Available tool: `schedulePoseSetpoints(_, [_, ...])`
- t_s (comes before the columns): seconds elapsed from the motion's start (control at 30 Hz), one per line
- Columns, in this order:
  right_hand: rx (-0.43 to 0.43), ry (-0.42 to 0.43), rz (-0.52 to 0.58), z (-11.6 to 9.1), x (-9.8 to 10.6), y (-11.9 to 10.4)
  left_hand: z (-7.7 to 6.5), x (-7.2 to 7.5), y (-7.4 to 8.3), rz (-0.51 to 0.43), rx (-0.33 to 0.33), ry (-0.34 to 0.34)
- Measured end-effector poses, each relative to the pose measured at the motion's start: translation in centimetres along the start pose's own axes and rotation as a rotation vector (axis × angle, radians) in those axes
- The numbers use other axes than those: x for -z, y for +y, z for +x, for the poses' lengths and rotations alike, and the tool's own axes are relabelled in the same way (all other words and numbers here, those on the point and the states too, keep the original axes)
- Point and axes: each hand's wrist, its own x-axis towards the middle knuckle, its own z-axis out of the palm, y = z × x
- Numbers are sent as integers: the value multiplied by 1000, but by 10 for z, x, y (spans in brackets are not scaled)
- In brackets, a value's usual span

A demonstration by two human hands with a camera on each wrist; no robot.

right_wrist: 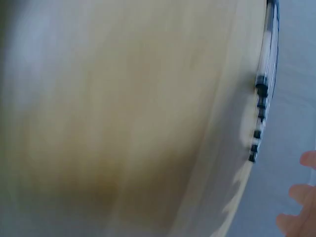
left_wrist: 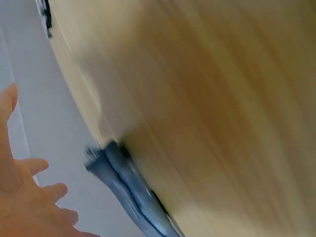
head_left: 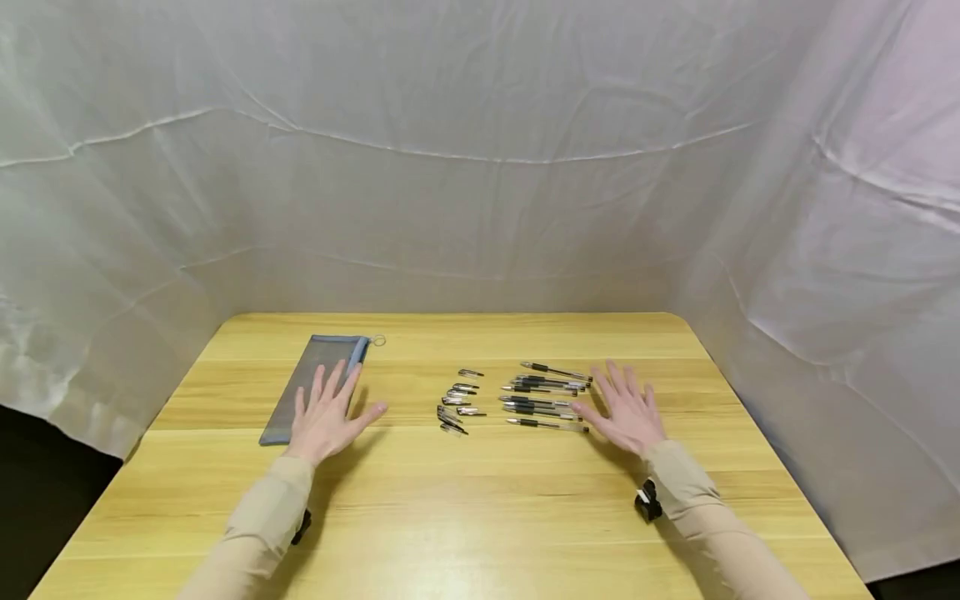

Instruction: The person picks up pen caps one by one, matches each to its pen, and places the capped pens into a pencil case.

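My left hand (head_left: 324, 421) is spread with straight fingers over the near right part of a grey mesh zip pouch (head_left: 296, 400), whose blue zip edge (left_wrist: 133, 190) shows in the left wrist view. My right hand (head_left: 626, 415) is spread too, beside the right ends of several uncapped gel pens (head_left: 542, 402) with dark grips. Neither hand holds anything. Left of the pens lies a loose group of clear and black pen caps (head_left: 457, 398). In the right wrist view the pen ends (right_wrist: 261, 89) line up, with the fingers (right_wrist: 300, 193) to their right.
A light wooden table (head_left: 480, 500) carries everything. Pale grey cloth (head_left: 480, 208) hangs behind it and along both sides. The pouch's zip has a ring pull (head_left: 378, 340). A dark wrist device (head_left: 647, 502) sits at the right sleeve.
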Motion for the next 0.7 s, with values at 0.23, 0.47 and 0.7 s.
schedulePoseSetpoints(0.23, [44,-19,139,0,-5,-10,-2,-11,19,-56,-57,-20])
schedulePoseSetpoints(0.47, [100,-36,295,-2,-10,-16,-6,-23,30,-134,-114,-44])
schedulePoseSetpoints(0.7, [199,-13,360,-3,-18,-21,-9,-33,38,-221,-179,-40])
